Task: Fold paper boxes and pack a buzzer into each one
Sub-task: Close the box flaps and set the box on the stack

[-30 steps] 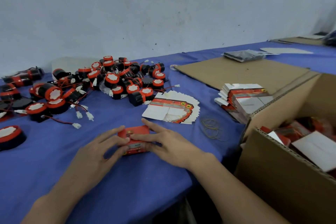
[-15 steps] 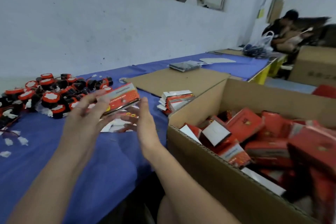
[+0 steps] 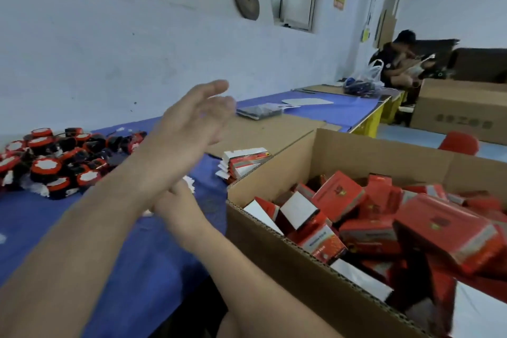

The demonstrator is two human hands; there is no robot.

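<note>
holds nothing in the left grip (image 3: 197,115), raised with fingers straight and released above the blue-clothed worktop (image 3: 142,269); cannot tell the state of the right grip (image 3: 175,202), its fingers hidden behind the left forearm (image 3: 109,200). finds folded red paper boxes (image 3: 337,200) heaped in the open brown cardboard carton (image 3: 274,255) at right, round red-and-black buzzers (image 3: 45,167) piled on the worktop at left.

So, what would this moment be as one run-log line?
left hand: raised, open, empty | right hand: mostly hidden behind left forearm | carton: holds red boxes | buzzers: piled on table
</note>
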